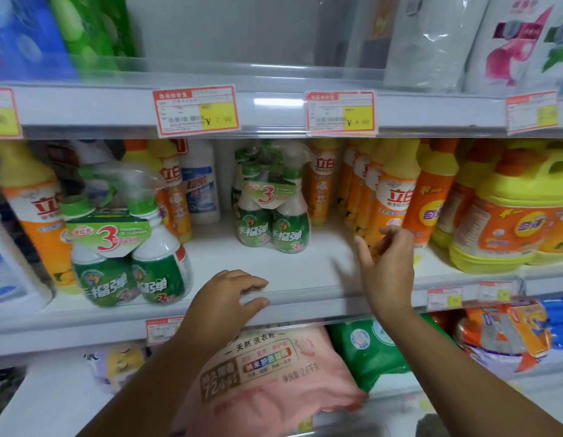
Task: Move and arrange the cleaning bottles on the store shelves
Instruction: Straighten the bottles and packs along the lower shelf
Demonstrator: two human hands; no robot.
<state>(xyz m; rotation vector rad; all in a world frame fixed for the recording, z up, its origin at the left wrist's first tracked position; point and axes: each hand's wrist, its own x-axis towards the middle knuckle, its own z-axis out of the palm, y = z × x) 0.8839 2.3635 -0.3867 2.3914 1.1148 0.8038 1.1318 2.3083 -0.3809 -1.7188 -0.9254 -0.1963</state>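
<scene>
- Cleaning bottles stand on the middle shelf (293,275). One green twin-pack of spray bottles (129,247) sits at the front left edge; a second twin-pack (272,216) stands further back, near centre.
- A bare stretch of shelf lies between the packs and the orange bottle row (390,197) on the right; judged to be the space being filled or faced up.
- Right hand (385,257): grip wide, fingers loosely curled, holding nothing, just in front of the nearest orange bottle. Contact cannot be told; the hand is blurred. Likely reaching for that bottle.
- Left hand (226,298): fingers draped over the shelf's front lip, holding no bottle; probably bracing.
- Right of the row, large yellow jugs (510,216) sit at the shelf front.
- Surface: white shelving with clear front rails and red-and-yellow price tags (196,110). Upper shelf holds bagged goods with an open gap in the middle; lower shelf holds a pink detergent bag (267,373) and a green pack (368,351).
</scene>
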